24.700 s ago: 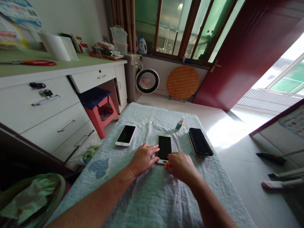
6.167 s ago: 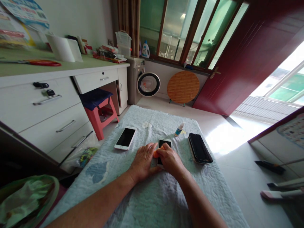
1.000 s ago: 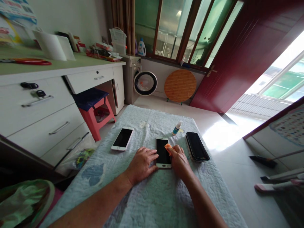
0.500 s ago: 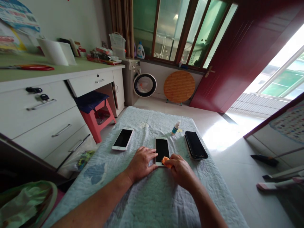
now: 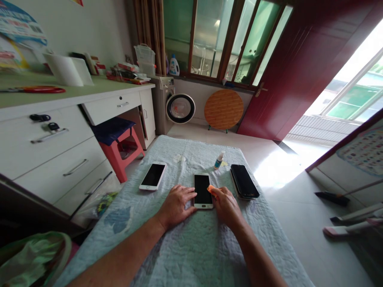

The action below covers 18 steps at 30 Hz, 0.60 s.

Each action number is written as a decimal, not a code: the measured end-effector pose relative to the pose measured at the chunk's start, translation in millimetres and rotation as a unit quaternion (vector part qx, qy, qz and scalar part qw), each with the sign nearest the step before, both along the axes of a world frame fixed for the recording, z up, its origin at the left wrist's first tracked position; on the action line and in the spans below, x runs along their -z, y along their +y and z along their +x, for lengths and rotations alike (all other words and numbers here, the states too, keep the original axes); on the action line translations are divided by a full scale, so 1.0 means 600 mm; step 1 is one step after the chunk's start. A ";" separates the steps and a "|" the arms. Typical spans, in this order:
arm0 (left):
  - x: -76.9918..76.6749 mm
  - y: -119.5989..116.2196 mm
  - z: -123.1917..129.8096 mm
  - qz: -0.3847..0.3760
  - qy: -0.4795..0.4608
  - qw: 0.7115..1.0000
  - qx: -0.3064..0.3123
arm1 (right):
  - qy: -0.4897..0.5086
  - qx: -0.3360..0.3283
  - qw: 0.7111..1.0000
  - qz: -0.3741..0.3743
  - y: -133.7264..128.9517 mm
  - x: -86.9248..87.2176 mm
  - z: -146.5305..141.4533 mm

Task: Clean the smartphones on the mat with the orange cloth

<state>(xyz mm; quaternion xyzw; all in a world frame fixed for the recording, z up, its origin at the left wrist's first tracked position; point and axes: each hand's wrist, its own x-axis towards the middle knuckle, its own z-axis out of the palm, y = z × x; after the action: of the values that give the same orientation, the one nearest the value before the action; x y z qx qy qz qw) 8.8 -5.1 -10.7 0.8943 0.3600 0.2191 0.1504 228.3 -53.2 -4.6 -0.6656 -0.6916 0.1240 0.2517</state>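
A white phone with a dark screen (image 5: 202, 190) lies flat on the cloth-covered table (image 5: 191, 247). The fingertips of my left hand (image 5: 177, 202) rest against its left edge, fingers apart. My right hand (image 5: 226, 204) pinches an orange cloth (image 5: 211, 189) at the right side of the screen. To the left lies another white phone (image 5: 153, 176). A black phone (image 5: 244, 181) sits at the right on top of a lighter item, mostly hidden. A small spray bottle (image 5: 219, 160) stands behind and to the right of the middle phone.
Left of the table are white drawers (image 5: 56, 143), a red stool (image 5: 119, 149) and a lined bin (image 5: 32, 255). Farther back are a washing machine with its door (image 5: 180, 108) open and a round wooden board (image 5: 224, 108). A broom (image 5: 332, 198) lies at the right.
My right hand has moved the orange cloth up from the phone's lower right corner to the right side of its screen. My left hand keeps its place by the phone. The view has shifted slightly.
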 end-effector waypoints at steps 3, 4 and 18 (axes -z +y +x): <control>-0.002 -0.002 0.001 0.007 0.009 1.000 -0.003 | 0.072 0.029 0.997 0.013 -0.003 -0.001 0.002; -0.002 -0.003 0.002 0.010 0.012 1.000 -0.005 | 0.095 0.042 0.994 0.017 -0.004 -0.003 0.001; -0.003 -0.014 0.012 0.016 0.025 0.999 -0.024 | 0.391 0.135 0.908 -0.066 0.003 0.008 -0.010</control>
<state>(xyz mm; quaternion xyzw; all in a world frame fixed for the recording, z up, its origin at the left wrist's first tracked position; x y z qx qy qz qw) 16.0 -13.5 -8.7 0.8928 0.3818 0.2057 0.1219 222.1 -51.2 -9.6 -0.6659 -0.4318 0.3842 0.4717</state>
